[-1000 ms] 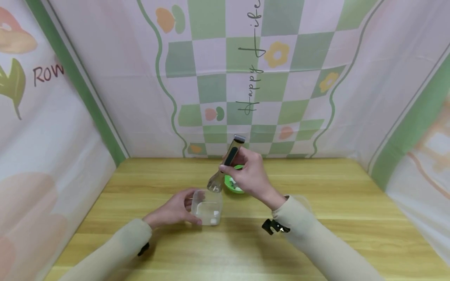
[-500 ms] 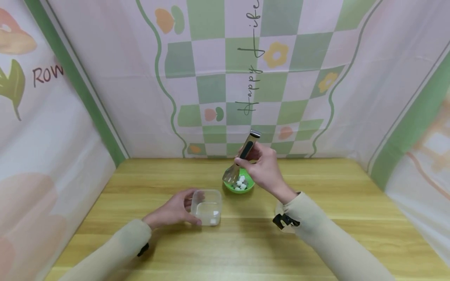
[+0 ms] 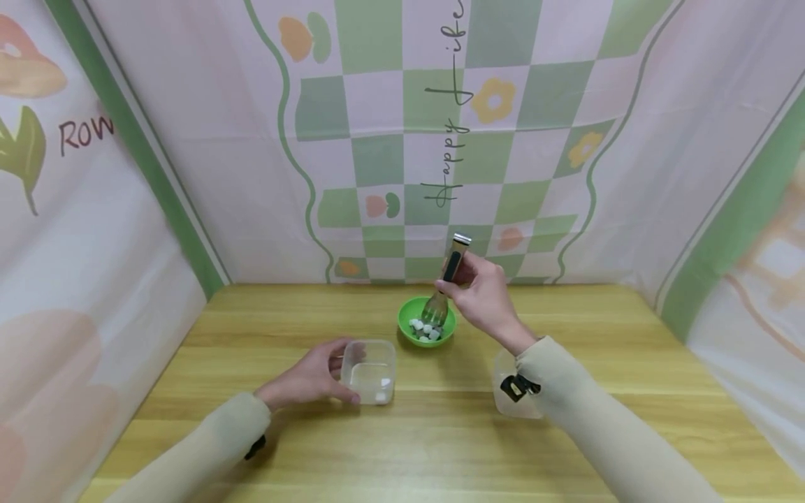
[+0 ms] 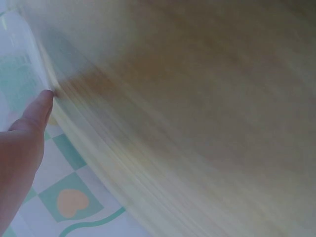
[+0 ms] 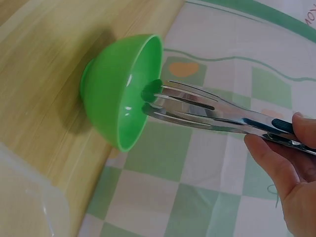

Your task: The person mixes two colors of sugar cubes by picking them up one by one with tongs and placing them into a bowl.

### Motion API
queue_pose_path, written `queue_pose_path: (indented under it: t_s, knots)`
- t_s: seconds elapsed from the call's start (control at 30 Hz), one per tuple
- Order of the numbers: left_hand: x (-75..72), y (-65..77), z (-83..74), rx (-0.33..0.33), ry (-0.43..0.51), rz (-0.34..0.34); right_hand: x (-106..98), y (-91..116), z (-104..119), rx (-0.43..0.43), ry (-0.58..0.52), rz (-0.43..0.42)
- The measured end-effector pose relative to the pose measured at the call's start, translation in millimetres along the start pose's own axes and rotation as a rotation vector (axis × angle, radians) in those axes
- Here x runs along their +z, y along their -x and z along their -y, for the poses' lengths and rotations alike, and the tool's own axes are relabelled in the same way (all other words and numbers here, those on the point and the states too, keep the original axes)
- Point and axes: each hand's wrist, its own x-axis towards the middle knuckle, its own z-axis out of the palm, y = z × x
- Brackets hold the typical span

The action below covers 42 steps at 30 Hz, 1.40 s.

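My right hand (image 3: pixel 481 293) pinches a pair of metal serving tongs (image 3: pixel 451 269) with black grip inlays, heads pointing down. The slotted heads reach into a small green bowl (image 3: pixel 407 335) that holds several white cubes (image 3: pixel 428 328) and some greyish pieces. In the right wrist view the tongs (image 5: pixel 212 111) have their slotted tips slightly apart at the mouth of the bowl (image 5: pixel 108 94). My left hand (image 3: pixel 311 374) holds a clear square plastic container (image 3: pixel 369 353) by its left side, thumb at the near corner. Two white pieces (image 3: pixel 382 390) lie inside it.
A translucent lid-like piece (image 3: pixel 512 398) lies on the wooden table (image 3: pixel 402 454), partly under my right sleeve. A printed cloth (image 3: pixel 377 154) stands behind the table's back edge, and more cloth hangs at both sides.
My right hand has moved the tongs from above the clear container rightward to the green bowl, then lowered their heads into it. The left hand and the container have stayed in place.
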Motion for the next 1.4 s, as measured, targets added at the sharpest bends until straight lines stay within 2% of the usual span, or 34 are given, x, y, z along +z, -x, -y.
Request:
queue_pose_path:
  t_s: [0.3, 0.57, 0.73, 0.9, 1.13, 1.4]
  knots:
    - [-0.8, -1.0, 2.5, -0.014, -0.015, -0.011, -2.5, -0.7, -7.5, 0.042, 0.054, 0.007]
    - [-1.4, -1.2, 2.5, -0.029, -0.016, -0.019, 3.8, 5.3, 16.3, -0.005, 0.016, 0.002]
    - [-1.3, -1.5, 1.7, -0.008, -0.011, -0.011, 14.9, 11.5, 36.3, -0.064, -0.04, 0.036]
    - [-0.7, -0.3, -0.4, -0.003, -0.005, 0.001, 26.3, 18.3, 49.2, -0.07, -0.09, 0.075]
    - [-0.5, 0.6, -1.1, -0.012, -0.012, 0.007, 42.3, 27.4, 53.2, -0.039, -0.14, 0.133]
    - [-0.9, -0.6, 1.6, 0.001, -0.023, 0.005, 61.4, 34.7, 52.0, -0.054, -0.16, 0.232]
